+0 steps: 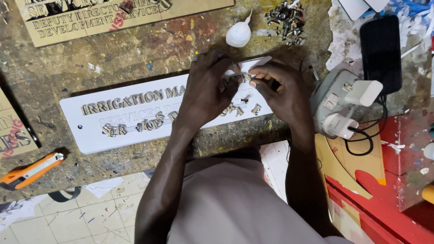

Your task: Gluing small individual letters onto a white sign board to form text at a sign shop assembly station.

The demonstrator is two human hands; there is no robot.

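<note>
A long white sign plate point(90, 131) lies on the worn workbench, with rows of small metallic cut-out letters on it. My left hand point(208, 90) rests over the plate's right half, fingers curled at the top edge. My right hand point(280, 88) meets it there, and between the fingertips of both hands sits one small metallic letter point(244, 77). Loose letters point(256, 109) lie on the plate below my hands. Part of the plate's lettering is hidden under my hands.
A white glue bottle point(238, 34) and a heap of spare metal letters point(285, 20) sit at the back. A power strip with white plugs point(343, 104) and a black phone point(380, 52) are at right. An orange utility knife point(29, 171) lies front left; brown sign boards point(108, 18) at back and left.
</note>
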